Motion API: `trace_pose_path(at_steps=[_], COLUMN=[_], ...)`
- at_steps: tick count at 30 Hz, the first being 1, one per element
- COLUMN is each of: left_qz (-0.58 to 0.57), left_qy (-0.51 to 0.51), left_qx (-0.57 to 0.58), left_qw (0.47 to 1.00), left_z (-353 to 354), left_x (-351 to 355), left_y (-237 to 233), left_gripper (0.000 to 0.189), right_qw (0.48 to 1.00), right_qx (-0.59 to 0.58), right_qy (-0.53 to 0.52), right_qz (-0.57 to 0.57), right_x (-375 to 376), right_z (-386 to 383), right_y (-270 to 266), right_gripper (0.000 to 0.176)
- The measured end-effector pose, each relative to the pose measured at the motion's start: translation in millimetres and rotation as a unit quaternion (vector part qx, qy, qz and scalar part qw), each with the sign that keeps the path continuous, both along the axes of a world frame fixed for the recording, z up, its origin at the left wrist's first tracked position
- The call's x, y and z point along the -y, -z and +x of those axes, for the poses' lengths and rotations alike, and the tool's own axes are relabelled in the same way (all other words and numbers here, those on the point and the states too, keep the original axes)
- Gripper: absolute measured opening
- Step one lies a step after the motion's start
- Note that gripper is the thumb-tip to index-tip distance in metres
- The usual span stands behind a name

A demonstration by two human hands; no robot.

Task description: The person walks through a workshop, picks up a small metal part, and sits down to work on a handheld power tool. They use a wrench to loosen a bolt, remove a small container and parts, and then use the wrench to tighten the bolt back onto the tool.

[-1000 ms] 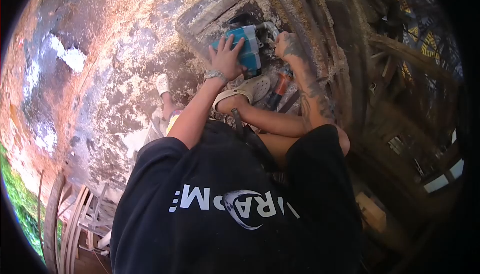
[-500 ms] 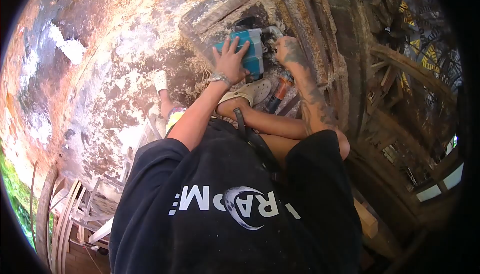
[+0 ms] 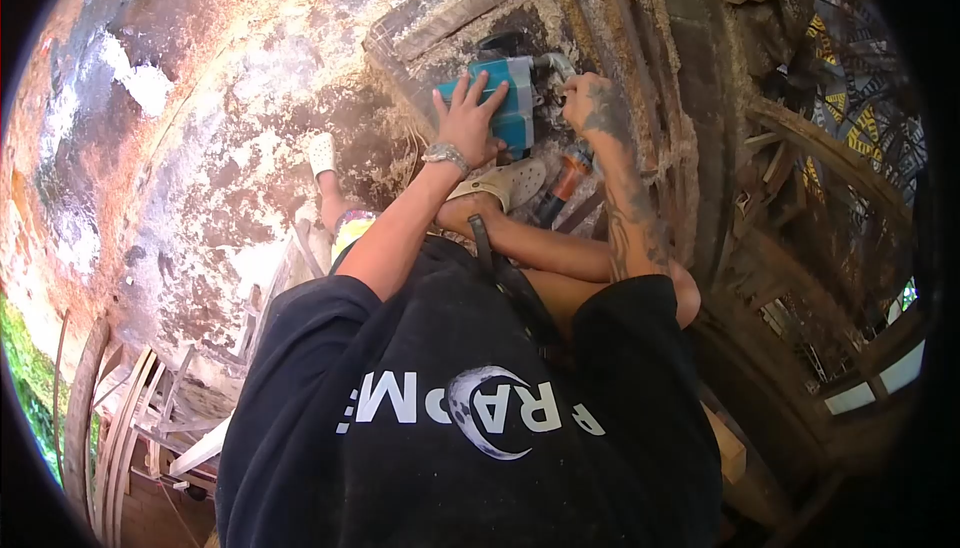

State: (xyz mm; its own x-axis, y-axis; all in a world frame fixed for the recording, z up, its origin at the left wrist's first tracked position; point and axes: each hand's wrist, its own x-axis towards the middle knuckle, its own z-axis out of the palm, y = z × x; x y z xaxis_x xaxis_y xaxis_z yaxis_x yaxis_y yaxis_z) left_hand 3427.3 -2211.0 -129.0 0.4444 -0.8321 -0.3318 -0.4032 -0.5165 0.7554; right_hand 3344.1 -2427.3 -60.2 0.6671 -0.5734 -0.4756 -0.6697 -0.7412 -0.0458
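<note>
A teal power tool [image 3: 515, 113] lies on the dusty ground in front of me. My left hand [image 3: 467, 124], with a watch at the wrist, rests on its casing, fingers spread. On the tool's right side, a silvery bent metal piece [image 3: 555, 68] reaches towards my right hand [image 3: 590, 108]. That hand is closed, its fingertips right by the metal piece; I cannot tell what is in them. Below the right hand lies an orange and black tool [image 3: 565, 186], beside my pale clog [image 3: 510, 183].
A wooden board [image 3: 470, 13] lies beyond the teal tool. Long weathered timbers [image 3: 655, 78] covered in shavings run along the right. More lumber [image 3: 840, 148] is stacked farther right, and thin wooden strips [image 3: 125, 438] stand at lower left.
My right hand has shifted slightly down and right, showing more of the bent metal piece. The left hand stays spread on the teal tool; the whole view has moved a little.
</note>
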Motion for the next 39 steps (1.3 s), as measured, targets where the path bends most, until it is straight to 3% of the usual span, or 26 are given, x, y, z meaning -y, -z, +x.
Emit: trace_pose_path(at_steps=[7,10,13,16,18,26,29,33,39], left_qz=[-0.004,-0.012,-0.01,-0.009,-0.015,-0.012,-0.019,-0.019,-0.017], left_qy=[-0.002,-0.009,-0.006,-0.009,-0.019,-0.013,-0.015,-0.014,-0.006], left_qx=[-0.001,0.001,-0.001,-0.006,0.004,-0.001,0.0,0.001,0.007], left_qw=[1.0,1.0,1.0,1.0,1.0,1.0,1.0,1.0,1.0], left_z=[-2,0,-2,-6,3,-3,-4,-5,-5], left_x=[1,2,1,0,6,2,2,1,0], left_y=[-4,-1,0,-1,2,-1,-4,-3,0], left_gripper=[0.114,0.114,0.115,0.115,0.115,0.115,0.115,0.114,0.112], right_qw=[0.998,0.997,0.992,0.993,0.993,0.991,0.995,0.996,0.994], right_qx=[0.055,0.064,0.12,0.109,0.11,0.128,0.084,0.093,0.106], right_qy=[-0.041,0.011,0.015,-0.013,-0.022,0.025,-0.032,-0.009,-0.01], right_qz=[-0.008,-0.031,-0.027,-0.042,-0.038,-0.02,-0.032,0.01,-0.019], right_x=[5,-15,-12,-19,-14,-18,-13,-6,-15], right_z=[-18,4,-3,-21,-17,7,-9,-13,-17], right_y=[14,-29,-24,18,18,-36,14,14,20], right_gripper=[0.019,0.019,0.018,0.018,0.017,0.016,0.014,0.014,0.017])
